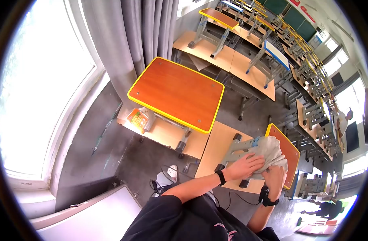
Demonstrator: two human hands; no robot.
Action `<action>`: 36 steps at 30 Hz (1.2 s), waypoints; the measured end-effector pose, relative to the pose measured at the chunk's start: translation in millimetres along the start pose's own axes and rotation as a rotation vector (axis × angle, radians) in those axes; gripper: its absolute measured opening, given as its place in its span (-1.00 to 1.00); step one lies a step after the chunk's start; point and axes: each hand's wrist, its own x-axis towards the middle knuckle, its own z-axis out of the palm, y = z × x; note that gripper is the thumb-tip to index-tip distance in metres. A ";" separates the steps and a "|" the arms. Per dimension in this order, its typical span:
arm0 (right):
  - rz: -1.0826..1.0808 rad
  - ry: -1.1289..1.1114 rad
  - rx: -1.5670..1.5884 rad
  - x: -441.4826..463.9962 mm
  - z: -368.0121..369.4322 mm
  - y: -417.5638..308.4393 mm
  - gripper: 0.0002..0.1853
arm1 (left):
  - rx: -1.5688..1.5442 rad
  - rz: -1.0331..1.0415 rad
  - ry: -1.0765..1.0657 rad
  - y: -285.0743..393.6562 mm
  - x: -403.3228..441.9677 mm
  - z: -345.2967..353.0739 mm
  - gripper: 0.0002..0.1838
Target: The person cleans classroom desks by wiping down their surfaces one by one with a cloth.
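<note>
Fingers [257,161] press cloth [268,148] against a stool [293,158] on a classroom desk [215,148].

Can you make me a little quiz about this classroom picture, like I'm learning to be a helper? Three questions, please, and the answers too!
1. True or false: the left hand and the right hand are both touching the grey cloth.

2. Pick one. The edge of the orange-topped stool closest to the window is:
A) blue
B) yellow
C) green

3. Fill in the missing word: a grey ____ hangs beside the window.

Key:
1. True.
2. B.
3. Curtain.
</note>
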 end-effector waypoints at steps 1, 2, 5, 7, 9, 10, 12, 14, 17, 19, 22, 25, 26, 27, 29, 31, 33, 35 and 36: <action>0.001 -0.007 0.002 0.7 2.1 0.1 -0.72 | -0.002 -0.005 -0.005 0.5 0.0 -0.5 -0.18; -0.009 0.005 0.022 2.0 5.0 1.3 -0.74 | -0.023 -0.010 -0.005 1.3 0.6 -0.6 -0.23; -0.019 0.010 0.045 2.5 6.6 1.9 -0.76 | -0.045 -0.012 0.007 1.2 1.3 0.8 -0.27; -0.018 0.001 0.047 1.2 2.2 -1.9 -0.76 | -0.052 -0.009 0.018 -0.3 0.9 3.6 -0.27; -0.004 -0.006 0.022 -1.0 -4.2 -6.0 -0.75 | -0.008 0.000 0.046 -0.9 0.4 7.6 -0.21; -0.009 -0.016 0.015 -1.4 -3.4 -4.2 -0.75 | -0.013 -0.011 0.051 -1.1 0.4 10.0 -0.21; -0.002 -0.008 -0.025 -1.7 0.2 -2.9 -0.73 | -0.029 0.008 0.062 -3.8 -1.1 12.2 -0.31; -0.001 -0.008 0.001 -3.6 0.5 -1.0 -0.71 | -0.037 0.011 0.086 -5.6 -1.0 15.1 -0.33; 0.015 0.000 0.027 -7.1 2.4 1.6 -0.67 | -0.032 0.018 0.096 -6.3 -1.1 17.7 -0.35; 0.013 0.008 0.025 -7.0 4.3 4.0 -0.66 | -0.010 0.015 0.092 -5.1 -1.1 19.4 -0.36; 0.015 0.012 0.027 -3.6 9.1 7.5 -0.66 | -0.023 0.015 0.110 -5.5 0.5 14.1 -0.37; -0.017 0.006 0.032 -2.7 11.7 8.0 -0.67 | -0.019 0.007 0.087 -4.9 -0.4 9.7 -0.37; -0.022 0.026 0.011 -2.5 12.6 7.3 -0.67 | -0.012 0.017 0.081 -4.9 -0.3 9.0 -0.37; -0.028 0.047 -0.011 -1.7 12.6 7.0 -0.67 | -0.005 0.026 0.077 -5.2 0.3 8.3 -0.37; 0.001 -0.002 -0.044 0.2 10.7 1.0 -0.70 | -0.005 0.025 0.097 -6.0 0.8 7.5 -0.37; 0.036 -0.051 -0.075 0.6 9.1 -6.5 -0.72 | -0.007 0.027 0.112 -5.7 0.8 7.7 -0.36; 0.021 0.003 -0.105 0.3 8.5 -11.2 -0.69 | -0.019 0.014 0.096 -4.5 1.3 7.9 -0.37; 0.020 -0.028 -0.126 4.5 5.5 -14.3 -0.69 | -0.022 0.015 0.089 -4.0 0.5 6.9 -0.37; 0.025 -0.066 -0.146 6.3 4.8 -15.8 -0.70 | -0.031 0.015 0.074 -4.4 0.4 5.2 -0.38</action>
